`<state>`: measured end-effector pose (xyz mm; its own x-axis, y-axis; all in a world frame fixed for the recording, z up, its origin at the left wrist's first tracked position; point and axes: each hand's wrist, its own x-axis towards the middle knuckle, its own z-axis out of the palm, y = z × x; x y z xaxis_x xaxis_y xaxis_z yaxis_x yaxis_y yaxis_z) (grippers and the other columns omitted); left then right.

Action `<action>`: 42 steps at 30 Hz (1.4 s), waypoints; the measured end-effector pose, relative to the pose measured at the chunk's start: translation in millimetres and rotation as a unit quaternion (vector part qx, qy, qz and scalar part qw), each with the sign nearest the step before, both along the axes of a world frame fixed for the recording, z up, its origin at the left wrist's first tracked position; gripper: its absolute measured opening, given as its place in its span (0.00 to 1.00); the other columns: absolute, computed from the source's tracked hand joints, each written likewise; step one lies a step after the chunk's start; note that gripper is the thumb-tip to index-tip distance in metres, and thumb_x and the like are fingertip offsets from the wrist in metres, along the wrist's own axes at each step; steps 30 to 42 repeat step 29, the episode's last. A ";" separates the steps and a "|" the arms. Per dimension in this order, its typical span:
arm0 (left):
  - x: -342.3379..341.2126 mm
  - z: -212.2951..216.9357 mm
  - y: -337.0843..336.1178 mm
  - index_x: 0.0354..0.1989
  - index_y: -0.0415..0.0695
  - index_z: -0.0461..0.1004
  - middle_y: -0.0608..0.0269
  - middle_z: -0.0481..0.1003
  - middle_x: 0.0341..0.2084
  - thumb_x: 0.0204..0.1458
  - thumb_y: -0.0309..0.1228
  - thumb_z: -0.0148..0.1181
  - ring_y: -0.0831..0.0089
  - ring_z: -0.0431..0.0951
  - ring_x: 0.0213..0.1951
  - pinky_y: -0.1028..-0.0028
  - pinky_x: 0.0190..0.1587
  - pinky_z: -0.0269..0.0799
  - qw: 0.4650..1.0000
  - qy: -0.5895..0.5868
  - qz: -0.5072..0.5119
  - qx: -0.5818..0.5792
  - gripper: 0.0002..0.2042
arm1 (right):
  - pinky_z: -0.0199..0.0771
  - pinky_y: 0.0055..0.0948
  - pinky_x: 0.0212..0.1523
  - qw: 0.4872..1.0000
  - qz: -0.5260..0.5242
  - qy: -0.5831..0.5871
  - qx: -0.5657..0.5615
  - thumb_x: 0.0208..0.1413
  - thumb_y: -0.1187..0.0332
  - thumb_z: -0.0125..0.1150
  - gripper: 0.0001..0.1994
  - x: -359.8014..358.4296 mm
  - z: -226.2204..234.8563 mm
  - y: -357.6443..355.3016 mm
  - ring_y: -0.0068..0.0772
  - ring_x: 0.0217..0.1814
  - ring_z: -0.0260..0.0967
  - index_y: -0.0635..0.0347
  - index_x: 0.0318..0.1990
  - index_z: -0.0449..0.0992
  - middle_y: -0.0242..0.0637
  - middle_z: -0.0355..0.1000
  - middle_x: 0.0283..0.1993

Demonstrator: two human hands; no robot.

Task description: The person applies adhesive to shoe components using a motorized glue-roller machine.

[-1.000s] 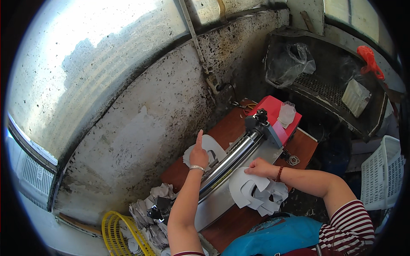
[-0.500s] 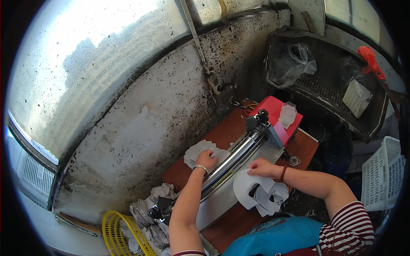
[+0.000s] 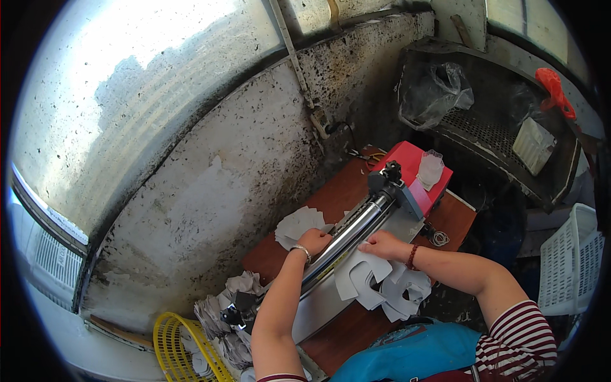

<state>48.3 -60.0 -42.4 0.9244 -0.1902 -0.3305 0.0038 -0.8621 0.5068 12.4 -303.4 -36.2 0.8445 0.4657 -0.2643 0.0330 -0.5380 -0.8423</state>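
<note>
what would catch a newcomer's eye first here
Probably the shiny metal roller machine lying slantwise on the brown table, with the left hand on grey cut-out pieces behind it and the right hand feeding white cut-out pieces at its near side. Next, the red box at the roller's far end, and the yellow basket at the lower left.

You have one roller machine (image 3: pixel 347 239) before you, two hands at it, one yellow basket (image 3: pixel 181 347) at seven o'clock, one white crate (image 3: pixel 569 261) at three, one red box (image 3: pixel 414 165).
</note>
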 end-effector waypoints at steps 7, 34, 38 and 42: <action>-0.3 9.0 -6.3 0.34 0.40 0.77 0.52 0.76 0.27 0.43 0.47 0.51 0.65 0.76 0.29 0.71 0.38 0.68 0.998 0.044 0.051 -0.014 0.22 | 0.67 0.28 0.28 0.998 -0.011 0.046 0.041 0.47 0.58 0.59 0.17 -4.5 -2.6 -11.8 0.27 0.23 0.67 0.67 0.26 0.76 0.39 0.71 0.21; 8.7 -1.2 3.7 0.59 0.66 0.53 0.45 0.70 0.40 0.47 0.26 0.49 0.56 0.72 0.41 0.62 0.47 0.65 0.968 -0.223 -0.058 0.098 0.29 | 0.70 0.31 0.27 0.999 -0.035 -0.008 -0.023 0.47 0.57 0.58 0.17 7.7 -10.2 -5.8 0.36 0.22 0.71 0.66 0.26 0.77 0.41 0.73 0.22; 8.7 -1.2 3.7 0.59 0.66 0.53 0.45 0.70 0.40 0.47 0.26 0.49 0.56 0.72 0.41 0.62 0.47 0.65 0.968 -0.223 -0.058 0.098 0.29 | 0.70 0.31 0.27 0.999 -0.035 -0.008 -0.023 0.47 0.57 0.58 0.17 7.7 -10.2 -5.8 0.36 0.22 0.71 0.66 0.26 0.77 0.41 0.73 0.22; 8.7 -1.2 3.7 0.59 0.66 0.53 0.45 0.70 0.40 0.47 0.26 0.49 0.56 0.72 0.41 0.62 0.47 0.65 0.968 -0.223 -0.058 0.098 0.29 | 0.70 0.31 0.27 0.999 -0.035 -0.008 -0.023 0.47 0.57 0.58 0.17 7.7 -10.2 -5.8 0.36 0.22 0.71 0.66 0.26 0.77 0.41 0.73 0.22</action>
